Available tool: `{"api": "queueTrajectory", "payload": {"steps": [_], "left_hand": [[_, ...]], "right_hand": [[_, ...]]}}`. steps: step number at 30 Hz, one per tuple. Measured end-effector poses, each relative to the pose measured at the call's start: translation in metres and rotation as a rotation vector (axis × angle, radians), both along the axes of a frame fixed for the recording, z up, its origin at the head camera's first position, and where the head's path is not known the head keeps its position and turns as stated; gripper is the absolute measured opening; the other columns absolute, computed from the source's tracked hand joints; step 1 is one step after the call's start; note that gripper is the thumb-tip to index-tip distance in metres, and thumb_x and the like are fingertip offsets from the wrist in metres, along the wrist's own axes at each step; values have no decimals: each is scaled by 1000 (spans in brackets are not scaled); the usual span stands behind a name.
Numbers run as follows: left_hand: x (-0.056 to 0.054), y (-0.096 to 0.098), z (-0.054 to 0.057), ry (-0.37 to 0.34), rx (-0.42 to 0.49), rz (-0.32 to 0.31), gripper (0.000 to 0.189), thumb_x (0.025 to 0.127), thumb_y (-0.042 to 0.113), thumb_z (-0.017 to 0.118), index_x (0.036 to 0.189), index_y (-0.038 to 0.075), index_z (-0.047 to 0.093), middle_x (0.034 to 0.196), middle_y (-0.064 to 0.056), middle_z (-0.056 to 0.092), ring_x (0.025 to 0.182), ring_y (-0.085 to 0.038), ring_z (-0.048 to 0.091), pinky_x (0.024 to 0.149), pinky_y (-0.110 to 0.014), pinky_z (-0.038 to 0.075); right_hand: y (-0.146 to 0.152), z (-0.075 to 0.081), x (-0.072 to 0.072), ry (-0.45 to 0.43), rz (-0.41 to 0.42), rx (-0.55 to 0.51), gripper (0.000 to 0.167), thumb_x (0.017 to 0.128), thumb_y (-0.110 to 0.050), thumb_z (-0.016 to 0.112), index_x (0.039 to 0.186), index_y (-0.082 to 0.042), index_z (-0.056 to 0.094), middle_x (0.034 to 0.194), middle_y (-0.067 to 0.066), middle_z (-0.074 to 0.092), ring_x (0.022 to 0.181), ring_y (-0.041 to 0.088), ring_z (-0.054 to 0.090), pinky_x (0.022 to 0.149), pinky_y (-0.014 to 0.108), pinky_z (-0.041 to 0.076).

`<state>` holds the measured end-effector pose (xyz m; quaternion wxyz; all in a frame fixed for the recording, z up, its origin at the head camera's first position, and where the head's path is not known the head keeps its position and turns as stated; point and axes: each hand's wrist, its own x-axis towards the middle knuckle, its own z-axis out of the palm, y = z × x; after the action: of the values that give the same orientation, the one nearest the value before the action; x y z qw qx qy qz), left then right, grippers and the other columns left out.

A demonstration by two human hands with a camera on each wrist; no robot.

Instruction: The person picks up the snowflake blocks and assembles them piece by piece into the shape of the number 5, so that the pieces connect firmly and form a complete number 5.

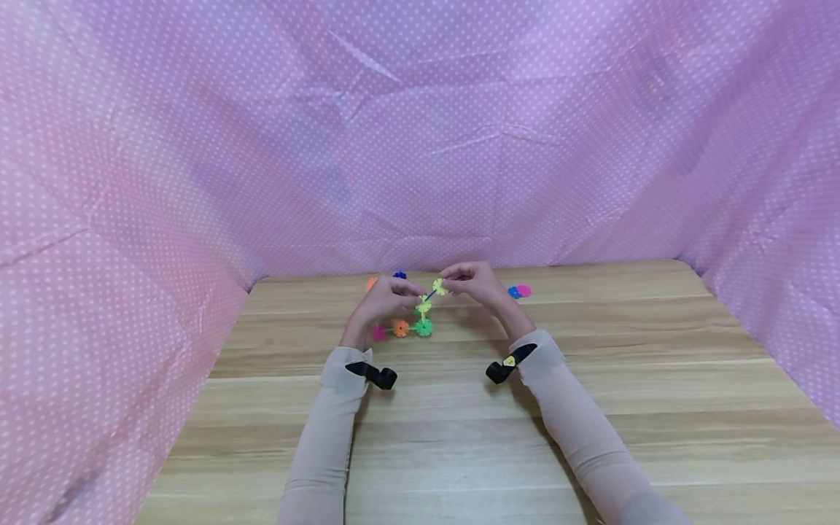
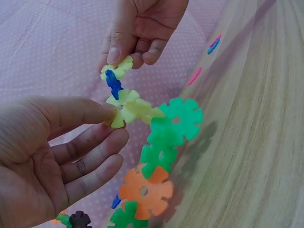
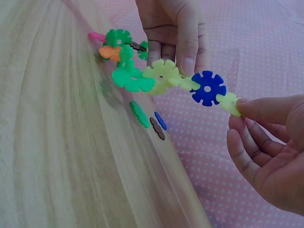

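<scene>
A chain of notched flower-shaped plastic discs runs between the two hands, raised over the wooden table at this end. My left hand (image 1: pixel 387 297) pinches a pale yellow disc (image 2: pixel 124 108) between thumb and fingers. Beyond it a dark blue disc (image 3: pixel 208 89) is slotted in edgewise. At the chain's tip, my right hand (image 1: pixel 477 283) pinches another pale yellow disc (image 3: pixel 230 104), joined to the blue one. Toward the other side the chain goes on through a green disc (image 2: pixel 183 121), an orange disc (image 1: pixel 401 329) and a pink disc (image 1: pixel 379 333).
On the wooden table (image 1: pixel 446 452), a loose pink disc (image 1: pixel 523 291) and a blue disc (image 1: pixel 514 292) lie beyond the right wrist. Loose green (image 3: pixel 139 114) and brown (image 3: pixel 157 128) discs lie near the table's far edge. Pink dotted cloth (image 1: pixel 420 160) hangs behind and at both sides.
</scene>
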<state>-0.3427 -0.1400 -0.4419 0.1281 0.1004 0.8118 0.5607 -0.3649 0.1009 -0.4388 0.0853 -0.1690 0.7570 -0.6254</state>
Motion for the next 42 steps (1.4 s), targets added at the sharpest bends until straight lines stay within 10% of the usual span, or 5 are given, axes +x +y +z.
{"api": "queueTrajectory", "payload": {"steps": [4, 12, 21, 35, 42], "left_hand": [[-1, 1, 0, 12, -23, 3, 16, 92, 10, 75, 107, 4, 77, 90, -7, 74, 82, -22, 69, 76, -36, 63], [0, 2, 2, -42, 2, -22, 24, 95, 11, 72, 117, 3, 73, 99, -9, 72, 97, -35, 70, 84, -41, 63], [-2, 2, 0, -67, 12, -66, 36, 92, 21, 77, 125, 7, 70, 110, -9, 72, 99, -20, 68, 88, -36, 61], [1, 3, 0, -47, -8, -182, 45, 96, 19, 72, 136, 0, 62, 138, -16, 64, 121, -25, 64, 103, -43, 55], [1, 4, 1, 45, -56, -170, 39, 95, 17, 72, 131, 2, 66, 126, -13, 71, 115, -25, 65, 102, -40, 54]], "right_hand": [[-1, 0, -1, 15, 12, 16, 25, 94, -10, 73, 115, 4, 71, 100, 19, 73, 82, 15, 68, 93, 63, 55], [-2, -1, 0, 31, 0, 12, 26, 95, -9, 72, 116, 4, 71, 104, 22, 73, 91, 32, 70, 92, 62, 56], [-3, -3, -1, 46, -1, 13, 24, 94, -7, 72, 114, 6, 71, 99, 17, 75, 80, 14, 70, 90, 62, 56], [-5, -1, 3, 35, 25, 32, 25, 95, -9, 72, 116, 5, 71, 106, 24, 73, 85, 16, 70, 92, 58, 58], [-6, 3, 5, 37, 29, 33, 20, 94, -9, 73, 111, 2, 74, 97, 15, 76, 79, 12, 70, 92, 61, 56]]}}
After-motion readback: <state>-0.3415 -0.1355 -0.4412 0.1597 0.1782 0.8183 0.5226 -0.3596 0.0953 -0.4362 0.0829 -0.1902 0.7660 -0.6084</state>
